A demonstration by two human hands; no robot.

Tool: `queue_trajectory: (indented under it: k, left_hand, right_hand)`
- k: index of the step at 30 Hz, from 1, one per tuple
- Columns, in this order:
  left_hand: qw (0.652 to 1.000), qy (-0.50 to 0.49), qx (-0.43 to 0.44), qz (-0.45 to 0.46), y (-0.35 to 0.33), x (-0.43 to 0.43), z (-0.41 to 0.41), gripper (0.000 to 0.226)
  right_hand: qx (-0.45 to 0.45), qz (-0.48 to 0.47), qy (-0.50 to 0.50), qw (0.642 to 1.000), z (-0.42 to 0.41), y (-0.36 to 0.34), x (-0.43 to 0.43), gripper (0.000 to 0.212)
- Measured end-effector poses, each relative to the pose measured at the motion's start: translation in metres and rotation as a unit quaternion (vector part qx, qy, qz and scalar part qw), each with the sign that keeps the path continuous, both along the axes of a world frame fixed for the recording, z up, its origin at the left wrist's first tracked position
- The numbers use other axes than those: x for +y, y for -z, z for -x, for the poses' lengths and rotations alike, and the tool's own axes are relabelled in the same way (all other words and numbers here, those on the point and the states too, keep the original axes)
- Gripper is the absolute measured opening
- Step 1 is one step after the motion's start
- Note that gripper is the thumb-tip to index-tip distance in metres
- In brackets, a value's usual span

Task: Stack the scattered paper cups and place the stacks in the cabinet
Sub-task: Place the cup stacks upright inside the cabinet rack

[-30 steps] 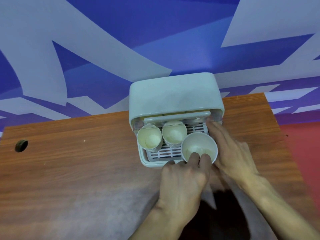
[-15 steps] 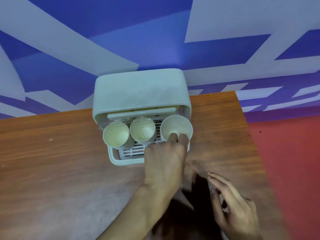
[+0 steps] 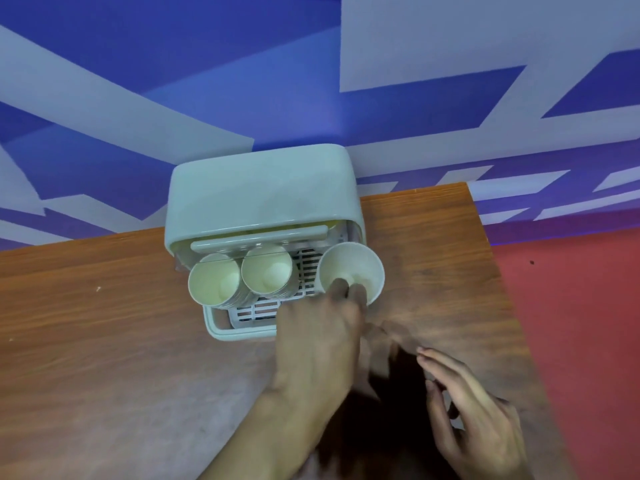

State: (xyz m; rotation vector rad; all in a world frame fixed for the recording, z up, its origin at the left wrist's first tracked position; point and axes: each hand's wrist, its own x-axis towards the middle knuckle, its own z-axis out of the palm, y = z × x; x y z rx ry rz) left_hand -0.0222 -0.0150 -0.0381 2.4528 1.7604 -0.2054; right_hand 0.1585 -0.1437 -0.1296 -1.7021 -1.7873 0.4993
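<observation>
On the far edge of the wooden table (image 3: 104, 323), against the blue and white wall (image 3: 242, 81), stands the pale green cabinet (image 3: 263, 192), its front open and a white slatted tray (image 3: 263, 311) reaching out of it toward the person.

From the head view, two cup stacks stand upright on that tray under the cabinet's front edge. The left cup stack (image 3: 214, 278) and the middle cup stack (image 3: 266, 268) touch side by side, their mouths showing cream insides with nothing in them.

At the cabinet's right front corner is a third cup (image 3: 351, 268), mouth up and tipped slightly toward the person, its rim reaching past the cabinet's right side. Whether it rests on the tray cannot be told.

The left hand (image 3: 322, 344) reaches in from the near side of the cabinet and pinches this cup's near rim, with two fingertips (image 3: 341, 285) curled inside it.

The right hand (image 3: 474, 414) is over the table, well apart from the cabinet on its near right, fingers loosely extended and holding nothing.
</observation>
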Motion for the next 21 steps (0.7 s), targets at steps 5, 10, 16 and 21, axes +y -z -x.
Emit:
queue_trajectory:
  k: [5,10,16,21]
  left_hand:
    - [0.999,-0.001,0.037,0.029,0.027,-0.017,0.007,0.038]
    - [0.999,-0.012,0.038,0.022,0.058,-0.008,0.010,0.036]
    - [0.999,-0.048,0.000,-0.013,0.072,0.014,0.001,0.034]
    - [0.997,-0.073,-0.002,-0.015,0.080,0.023,0.002,0.035]
  right_hand:
    - [-0.010,0.000,0.007,1.000,-0.017,0.005,-0.005,0.034]
    - [-0.013,-0.033,0.010,0.999,-0.018,0.008,-0.006,0.032]
    - [-0.001,-0.021,-0.004,1.000,-0.016,0.017,-0.010,0.033]
    - [-0.009,-0.002,-0.020,1.000,-0.016,0.016,-0.009,0.034]
